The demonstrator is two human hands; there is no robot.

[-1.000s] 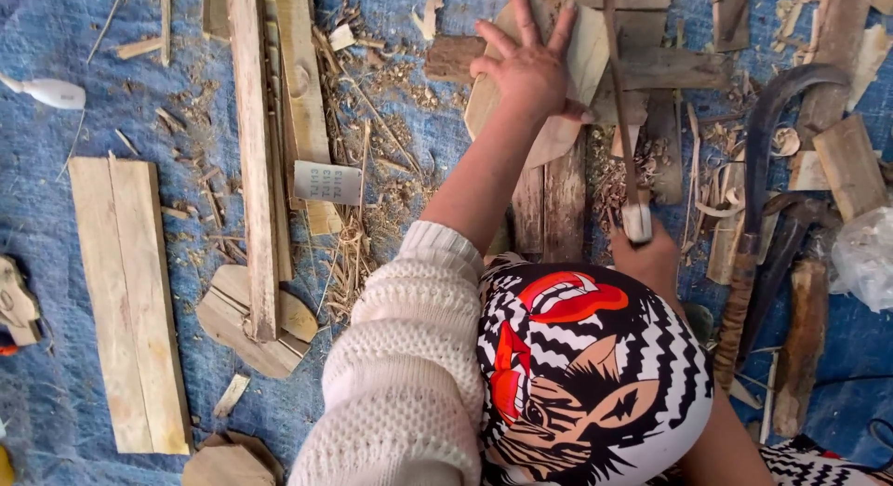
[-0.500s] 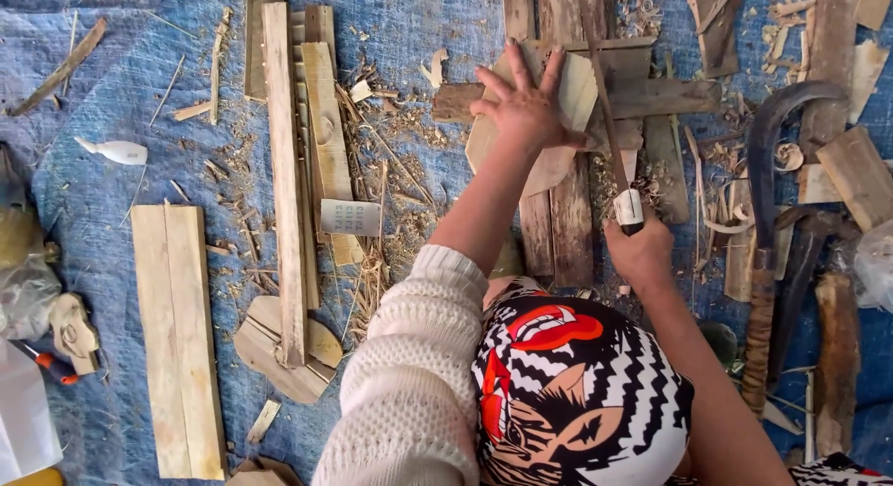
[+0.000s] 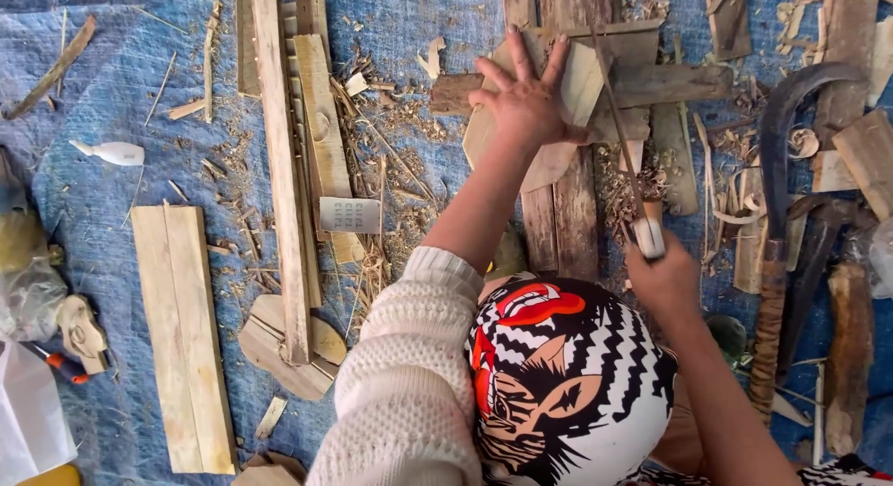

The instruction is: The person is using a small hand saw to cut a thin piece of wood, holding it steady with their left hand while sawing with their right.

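In the head view, a small pale rectangular card point(image 3: 351, 214) printed with rows of faint lettering is lying on the blue tarp point(image 3: 112, 86), touching the lower end of a light plank point(image 3: 325, 133) and just beside a long narrow strip of wood point(image 3: 282, 179). At the left edge a crumpled clear plastic bag point(image 3: 28, 281) is sitting above a white sheet point(image 3: 33, 421), with an orange-handled tool point(image 3: 60, 363) between them, and a white bottle-shaped piece point(image 3: 113, 152) is resting well apart, higher on the tarp. Compared with half a second earlier, the scene is sliding right and slightly down in the frame, so the left-hand clutter is showing less and the curved dark blade point(image 3: 791, 105) at the right is showing more; the hands themselves are keeping their pose on the work. The left hand point(image 3: 528, 100) is lying flat with fingers spread, pressing down on a pale, flat wooden piece point(image 3: 567, 95) with a rounded lower edge, which is resting across dark weathered boards point(image 3: 558, 216) near the top centre. The right hand point(image 3: 660, 277) is closing around the pale handle of a thin saw point(image 3: 619, 133), its fingers wrapped tight, and the slim dark blade is running upward across the right part of the pale piece, just beside the left thumb. Shavings and sawdust point(image 3: 633, 184) are lying on the boards below the cut. A person's patterned headscarf point(image 3: 567, 374) and knitted cream sleeve point(image 3: 409, 374) are filling the lower centre.
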